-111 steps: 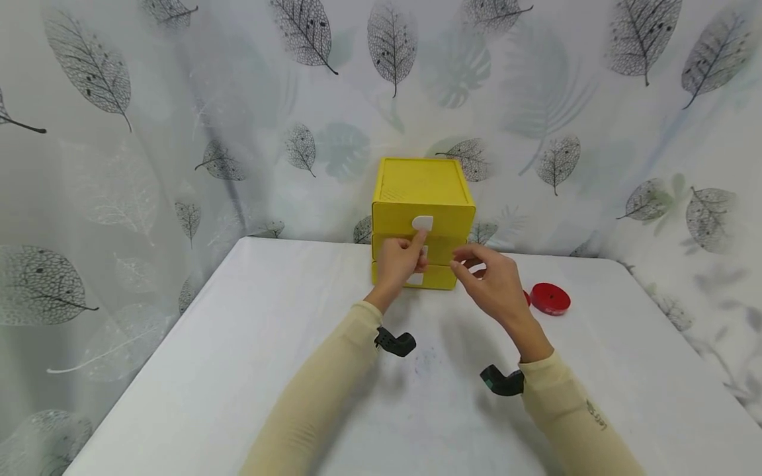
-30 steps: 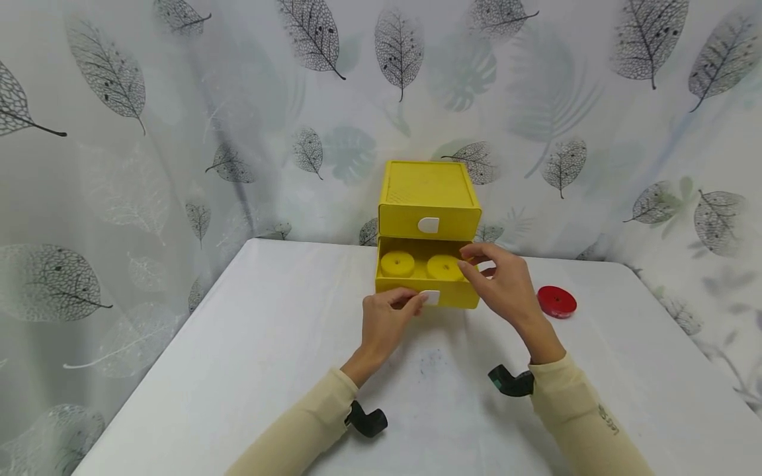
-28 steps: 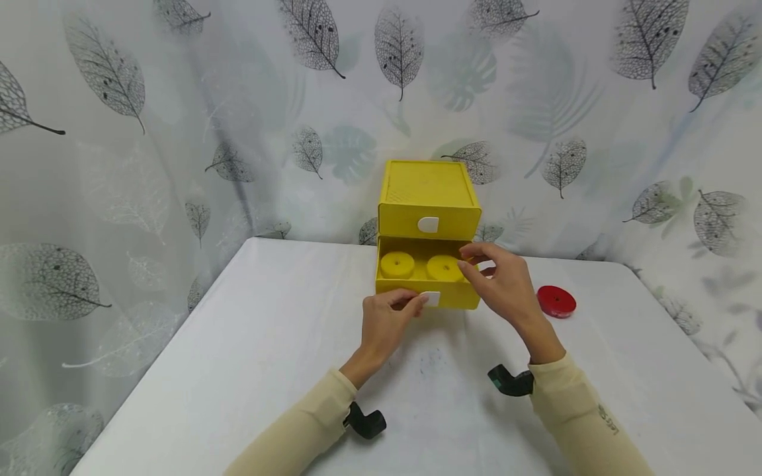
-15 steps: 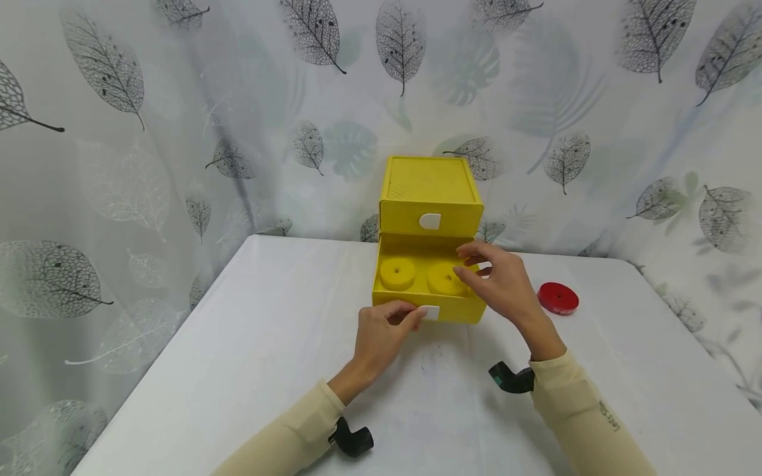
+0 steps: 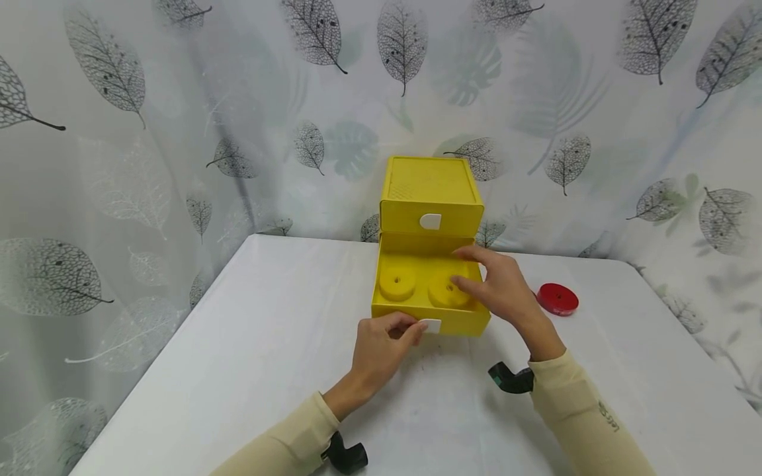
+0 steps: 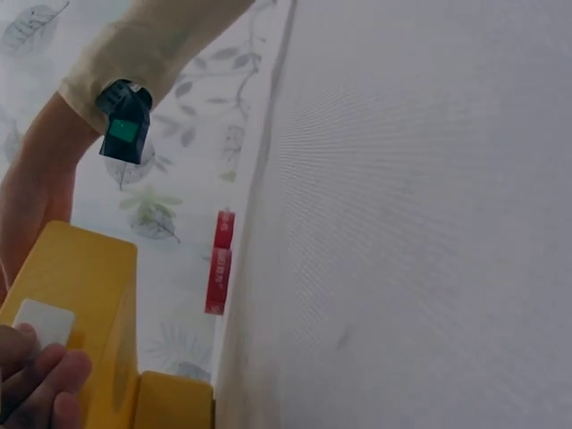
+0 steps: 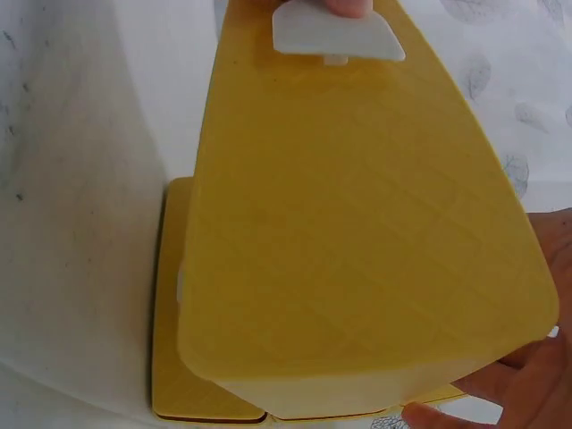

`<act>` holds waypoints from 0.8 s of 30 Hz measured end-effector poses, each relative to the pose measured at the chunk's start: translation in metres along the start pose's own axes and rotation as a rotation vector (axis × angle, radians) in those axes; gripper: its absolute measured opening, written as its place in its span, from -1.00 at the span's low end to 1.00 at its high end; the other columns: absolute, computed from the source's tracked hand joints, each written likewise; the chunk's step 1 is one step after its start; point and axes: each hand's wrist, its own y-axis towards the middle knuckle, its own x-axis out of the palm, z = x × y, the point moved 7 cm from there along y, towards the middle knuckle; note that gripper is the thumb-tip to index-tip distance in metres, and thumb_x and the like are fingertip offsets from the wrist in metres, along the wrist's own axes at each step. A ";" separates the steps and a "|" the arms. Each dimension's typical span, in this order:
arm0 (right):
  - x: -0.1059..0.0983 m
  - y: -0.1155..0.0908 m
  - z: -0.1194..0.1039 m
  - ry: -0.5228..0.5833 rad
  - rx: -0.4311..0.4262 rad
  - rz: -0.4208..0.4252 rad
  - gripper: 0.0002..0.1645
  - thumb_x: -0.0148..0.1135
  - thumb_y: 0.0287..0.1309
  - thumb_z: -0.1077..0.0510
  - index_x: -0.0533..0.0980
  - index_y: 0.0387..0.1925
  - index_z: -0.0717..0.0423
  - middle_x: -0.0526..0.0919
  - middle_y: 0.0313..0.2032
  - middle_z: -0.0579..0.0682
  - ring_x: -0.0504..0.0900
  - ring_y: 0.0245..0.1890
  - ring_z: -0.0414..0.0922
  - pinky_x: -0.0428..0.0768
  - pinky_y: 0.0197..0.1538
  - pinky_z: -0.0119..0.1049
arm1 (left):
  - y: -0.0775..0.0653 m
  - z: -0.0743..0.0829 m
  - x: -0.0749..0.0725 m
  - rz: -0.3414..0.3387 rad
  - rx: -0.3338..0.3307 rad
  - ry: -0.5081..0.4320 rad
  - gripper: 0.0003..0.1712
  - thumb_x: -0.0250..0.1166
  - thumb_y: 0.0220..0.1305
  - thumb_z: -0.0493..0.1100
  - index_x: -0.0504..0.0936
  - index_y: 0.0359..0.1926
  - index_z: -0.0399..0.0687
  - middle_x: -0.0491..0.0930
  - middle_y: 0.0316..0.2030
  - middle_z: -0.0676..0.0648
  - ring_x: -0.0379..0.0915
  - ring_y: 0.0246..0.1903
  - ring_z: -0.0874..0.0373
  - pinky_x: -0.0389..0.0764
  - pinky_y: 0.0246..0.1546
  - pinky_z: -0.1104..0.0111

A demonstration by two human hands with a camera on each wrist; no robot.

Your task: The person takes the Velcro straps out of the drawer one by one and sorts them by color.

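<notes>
The middle drawer (image 5: 461, 324) of a small yellow drawer cabinet (image 5: 428, 182) is pulled far out. My left hand (image 5: 378, 350) pinches its white handle (image 5: 433, 325) between thumb and fingers; the left wrist view shows those fingers at the handle tab (image 6: 45, 322) too. Inside lie two thick yellow discs with small centre holes, a left disc (image 5: 397, 284) and a right disc (image 5: 442, 294). Over the drawer's right side is my right hand (image 5: 506, 287), thumb and fingers apart above the right disc. Whether it touches the disc I cannot tell.
A red disc (image 5: 557, 299) lies on the white table (image 5: 286, 311) right of the cabinet. In the left wrist view, two red pieces (image 6: 218, 279) show there. Behind stands a leaf-patterned curtain (image 5: 345, 99). The pulled-out drawer overhangs the table's middle.
The middle drawer, shut at first with my left hand near the top handle, has slid toward me, exposing the yellow discs. My right thumb and fingers have spread apart.
</notes>
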 end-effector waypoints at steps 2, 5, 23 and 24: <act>0.004 0.001 0.001 -0.010 0.002 -0.047 -0.41 0.52 0.22 0.19 0.57 0.25 0.24 0.64 0.18 0.23 0.54 0.23 0.24 0.41 0.32 0.25 | -0.003 0.001 -0.001 -0.003 0.004 0.016 -0.85 0.50 0.32 -0.12 0.77 -0.36 -0.07 0.63 -0.54 0.20 0.56 -0.53 0.39 0.67 -0.41 0.44; 0.011 0.001 0.003 -0.008 0.011 -0.124 -0.36 0.52 0.21 0.16 0.55 0.28 0.23 0.62 0.21 0.25 0.54 0.18 0.27 0.45 0.27 0.27 | -0.007 0.003 -0.002 -0.009 0.015 0.030 -0.85 0.50 0.32 -0.13 0.76 -0.35 -0.08 0.64 -0.53 0.20 0.55 -0.53 0.40 0.66 -0.43 0.46; 0.039 -0.006 0.012 -0.071 0.010 -0.386 -0.24 0.61 0.09 0.08 0.53 0.31 0.15 0.61 0.18 0.12 0.52 0.12 0.13 0.53 0.22 0.18 | -0.014 0.006 0.000 -0.019 0.035 0.025 -0.84 0.52 0.30 -0.15 0.79 -0.33 -0.15 0.74 -0.45 0.10 0.62 -0.49 0.41 0.67 -0.43 0.49; 0.040 -0.006 0.012 -0.075 0.003 -0.392 -0.23 0.62 0.09 0.09 0.53 0.31 0.15 0.60 0.18 0.12 0.51 0.12 0.12 0.52 0.23 0.18 | -0.014 0.006 0.000 -0.016 0.035 0.027 -0.84 0.53 0.29 -0.14 0.80 -0.33 -0.15 0.74 -0.45 0.10 0.62 -0.50 0.41 0.67 -0.43 0.49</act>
